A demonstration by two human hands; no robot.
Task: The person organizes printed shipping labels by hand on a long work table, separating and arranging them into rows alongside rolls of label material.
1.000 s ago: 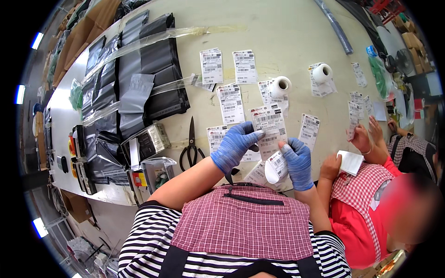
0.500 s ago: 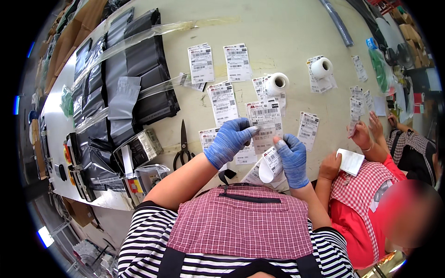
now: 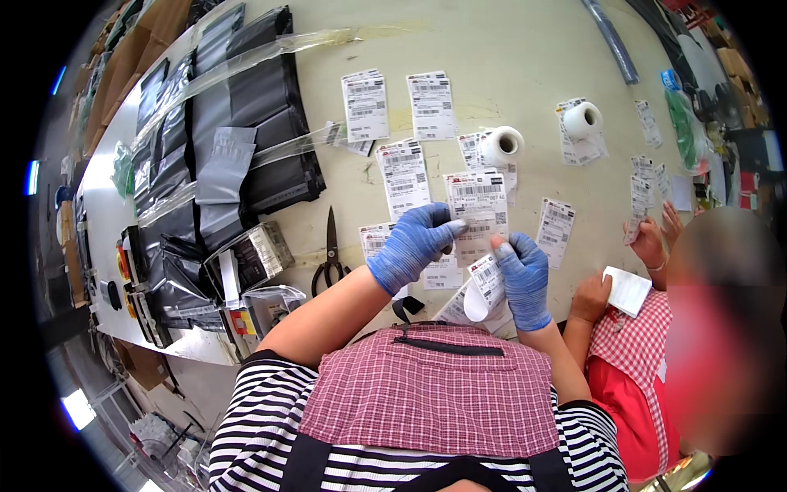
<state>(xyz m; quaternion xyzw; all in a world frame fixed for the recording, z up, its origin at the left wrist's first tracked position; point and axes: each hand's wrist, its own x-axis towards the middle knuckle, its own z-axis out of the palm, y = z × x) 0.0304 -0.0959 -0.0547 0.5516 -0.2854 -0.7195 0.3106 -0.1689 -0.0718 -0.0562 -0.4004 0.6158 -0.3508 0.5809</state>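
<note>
We watch our left hand [image 3: 420, 246], in ribbed blue, pinch a flat printed label [image 3: 478, 197] by its left side; our right hand [image 3: 526, 279], gloved alike, grips its bottom corner, a curled label strip [image 3: 489, 284] drooping beneath. Both work over a smooth, pale table [image 3: 525, 57]. Glossy black bags [image 3: 261, 107] lie left, scissors [image 3: 331, 246] beside them; a white roll [image 3: 494, 149] partly covers one label pile [image 3: 470, 150].

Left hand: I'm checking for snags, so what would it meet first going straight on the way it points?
The left hand would first meet the white printed label its thumb overlaps. Beyond that, the white roll seems roughly in line, though depth is unclear.
</note>
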